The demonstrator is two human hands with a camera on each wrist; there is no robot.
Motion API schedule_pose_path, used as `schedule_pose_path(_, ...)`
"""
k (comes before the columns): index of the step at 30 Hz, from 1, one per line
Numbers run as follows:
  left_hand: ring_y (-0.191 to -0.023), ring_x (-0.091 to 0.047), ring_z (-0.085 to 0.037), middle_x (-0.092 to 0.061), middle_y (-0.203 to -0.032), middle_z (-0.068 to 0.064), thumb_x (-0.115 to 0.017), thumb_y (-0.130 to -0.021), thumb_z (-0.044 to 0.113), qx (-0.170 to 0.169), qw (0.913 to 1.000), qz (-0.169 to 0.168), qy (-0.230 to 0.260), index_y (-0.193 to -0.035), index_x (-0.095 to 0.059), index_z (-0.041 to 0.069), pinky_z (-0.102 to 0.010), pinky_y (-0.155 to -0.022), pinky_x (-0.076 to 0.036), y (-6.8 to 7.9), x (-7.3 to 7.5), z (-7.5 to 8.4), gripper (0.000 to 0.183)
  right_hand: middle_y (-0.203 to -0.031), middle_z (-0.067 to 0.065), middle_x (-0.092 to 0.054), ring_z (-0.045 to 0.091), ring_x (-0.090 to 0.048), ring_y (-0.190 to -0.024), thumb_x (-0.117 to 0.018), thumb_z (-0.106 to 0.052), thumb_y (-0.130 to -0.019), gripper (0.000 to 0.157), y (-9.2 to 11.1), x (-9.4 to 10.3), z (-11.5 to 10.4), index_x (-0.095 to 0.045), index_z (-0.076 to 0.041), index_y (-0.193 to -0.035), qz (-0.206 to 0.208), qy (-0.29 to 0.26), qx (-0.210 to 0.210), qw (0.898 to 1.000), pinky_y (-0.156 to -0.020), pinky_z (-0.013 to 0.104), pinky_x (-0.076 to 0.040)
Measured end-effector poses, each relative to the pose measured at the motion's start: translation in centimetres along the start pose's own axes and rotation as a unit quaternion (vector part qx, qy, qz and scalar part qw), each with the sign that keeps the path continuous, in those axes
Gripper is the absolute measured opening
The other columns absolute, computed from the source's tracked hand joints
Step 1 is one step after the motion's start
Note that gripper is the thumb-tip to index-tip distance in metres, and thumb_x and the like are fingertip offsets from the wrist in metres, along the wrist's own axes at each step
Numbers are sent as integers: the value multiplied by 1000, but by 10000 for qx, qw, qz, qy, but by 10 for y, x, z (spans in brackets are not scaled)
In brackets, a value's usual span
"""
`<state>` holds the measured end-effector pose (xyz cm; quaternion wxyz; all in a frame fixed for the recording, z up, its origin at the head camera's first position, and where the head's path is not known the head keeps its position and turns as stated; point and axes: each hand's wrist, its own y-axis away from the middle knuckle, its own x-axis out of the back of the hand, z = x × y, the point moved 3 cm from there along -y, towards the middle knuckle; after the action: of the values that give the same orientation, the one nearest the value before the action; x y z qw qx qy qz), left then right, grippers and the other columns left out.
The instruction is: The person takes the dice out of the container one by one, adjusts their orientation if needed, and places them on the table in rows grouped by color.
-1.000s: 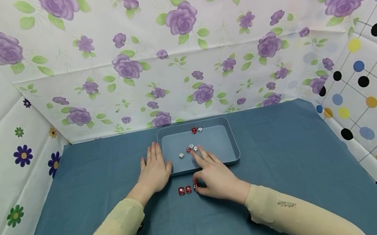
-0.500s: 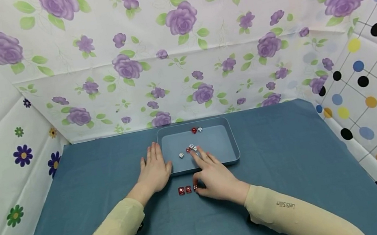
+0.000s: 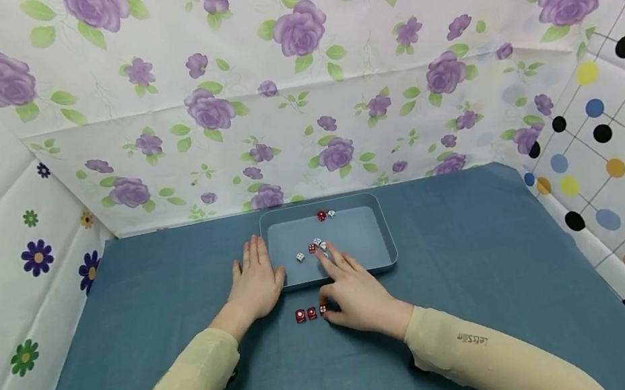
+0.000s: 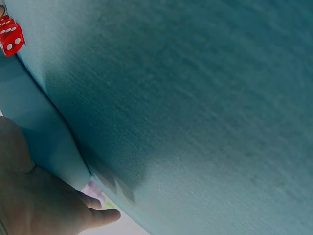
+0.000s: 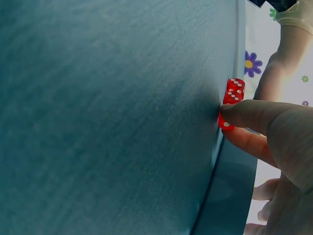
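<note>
Grip status: right hand (image 3: pixel 361 293) pinches the rightmost red die (image 3: pixel 323 310) on the table (image 3: pixel 455 240), before the tray (image 3: pixel 362 235); left hand (image 3: pixel 254 284), fingers extended, is at the tray's left edge. The die should sit flat, square to the adjacent die (image 3: pixel 312 313); contact is unclear.

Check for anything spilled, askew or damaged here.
Nothing stands out: the tray sits flat, loose dice lie inside it, and three red dice line up in front, the right hand pinching the end die.
</note>
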<state>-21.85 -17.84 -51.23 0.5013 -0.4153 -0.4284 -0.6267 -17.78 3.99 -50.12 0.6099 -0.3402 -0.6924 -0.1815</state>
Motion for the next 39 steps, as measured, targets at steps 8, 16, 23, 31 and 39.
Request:
schedule_pose_path(8,-163,-3,-42,1,-177,-25,-43,-115,39,14,10000,-49,65,-169,-1,-6,-68,-126,-11,0,0,0,82,-170,25,-32,47,-17,-161,-86,-36,-92,10,1,0,0,-83,-27,-96,15,16,29,10000,-126,58,-28)
schedule_pose_path(16,-164,-3,-42,0,-177,-25,-44,-115,38,21,9999,-27,99,-169,-2,-6,-68,-126,-10,0,1,1,81,-170,26,-33,47,-18,-161,-86,-35,-92,10,1,1,-1,-82,-26,-96,17,19,33,10000,-126,58,-27)
schedule_pose_path(23,-163,-5,-43,-1,-177,-25,-43,-115,38,22,10000,-9,63,-169,-2,-6,-68,-126,-11,0,0,0,81,-169,25,-34,46,-17,-161,-87,-37,-92,14,1,4,0,-82,-26,-98,-19,-32,-20,10000,-126,59,-27)
schedule_pose_path(31,-163,-6,-43,-2,-177,-26,-44,-115,37,38,10000,14,73,-169,-2,-7,-69,-126,-12,1,0,0,82,-170,23,-34,44,-15,-162,-84,-38,-95,17,0,10,2,-82,-24,-104,-42,-487,-187,9986,-125,59,-28)
schedule_pose_path(39,-164,-4,-42,0,-177,-24,-43,-115,39,32,9999,-7,111,-169,0,-5,-68,-126,-12,0,-1,-2,82,-168,22,-38,44,-20,-161,-80,-40,-98,15,-5,14,6,-82,-26,-103,189,-660,-286,9972,-123,60,-34)
